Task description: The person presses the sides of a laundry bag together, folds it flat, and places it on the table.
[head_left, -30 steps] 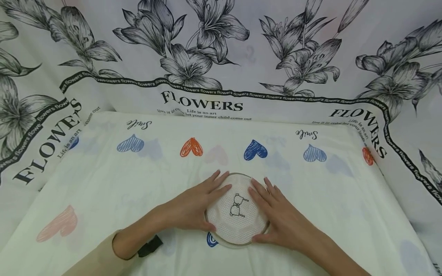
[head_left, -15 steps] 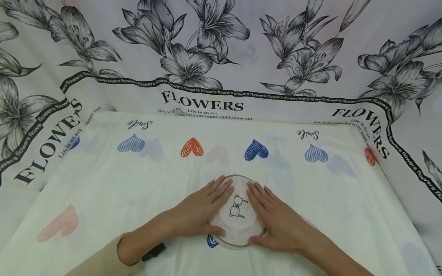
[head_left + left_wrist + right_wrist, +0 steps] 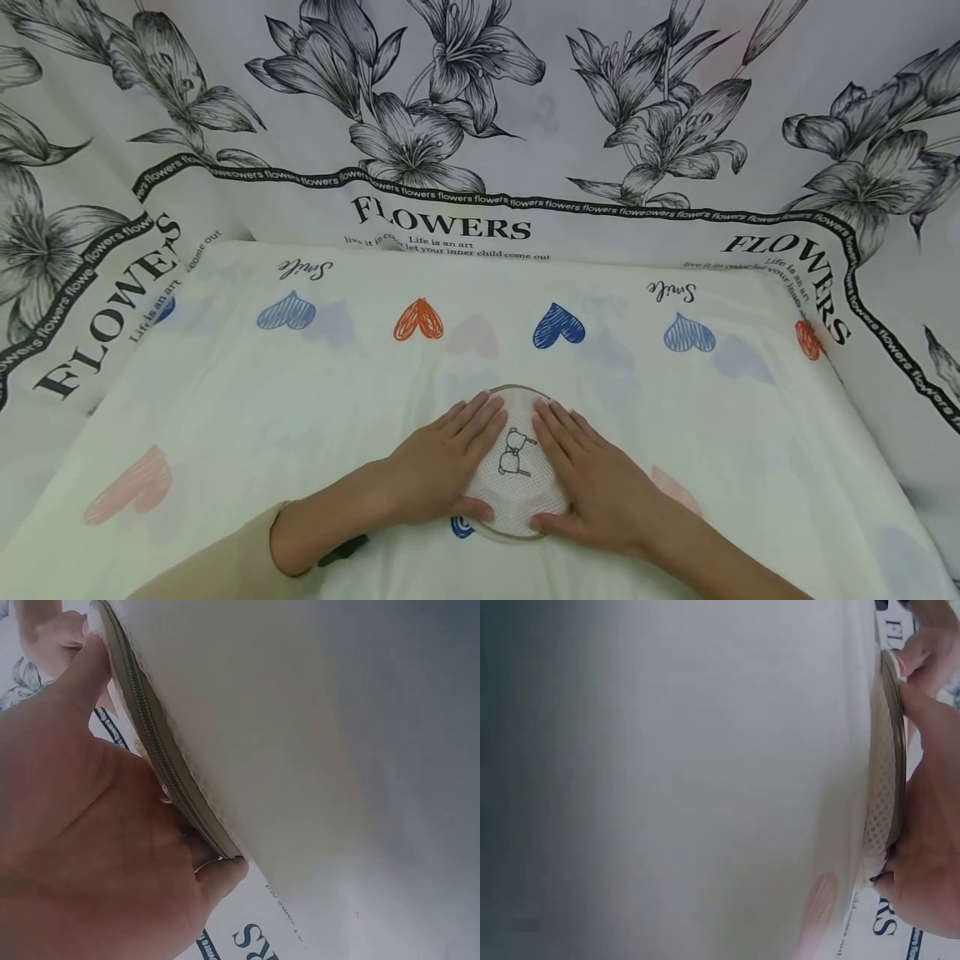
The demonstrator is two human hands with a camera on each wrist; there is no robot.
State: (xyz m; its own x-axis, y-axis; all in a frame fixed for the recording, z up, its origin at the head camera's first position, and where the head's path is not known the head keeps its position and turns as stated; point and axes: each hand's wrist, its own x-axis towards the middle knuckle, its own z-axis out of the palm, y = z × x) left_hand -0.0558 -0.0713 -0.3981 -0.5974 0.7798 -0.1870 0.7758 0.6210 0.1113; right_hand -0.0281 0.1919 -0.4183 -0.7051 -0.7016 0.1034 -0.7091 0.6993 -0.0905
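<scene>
A round white mesh zip pouch [image 3: 516, 500] lies on the bed-like surface, with a dark line drawing shaped like a pair of glasses on top. My left hand [image 3: 442, 462] rests on its left side, fingers laid straight over the mesh and thumb near the front edge. On the opposite side my right hand [image 3: 600, 483] presses in the same way. In the left wrist view the zipper [image 3: 154, 735] runs along the pouch's side, close to the palm. The right wrist view shows the mesh side [image 3: 883, 776] beside the right palm. The pouch's underside is hidden.
A white cloth [image 3: 300, 400] printed with hearts covers the flat surface. Behind it hangs a white curtain [image 3: 540, 108] with black lily drawings. A dark object [image 3: 343, 550] lies partly hidden beneath the left forearm.
Both hands have slid inward over the pouch's top, fingers drawing together and flattening. Less of the mesh shows between them. The pouch's far edge sits slightly nearer to me.
</scene>
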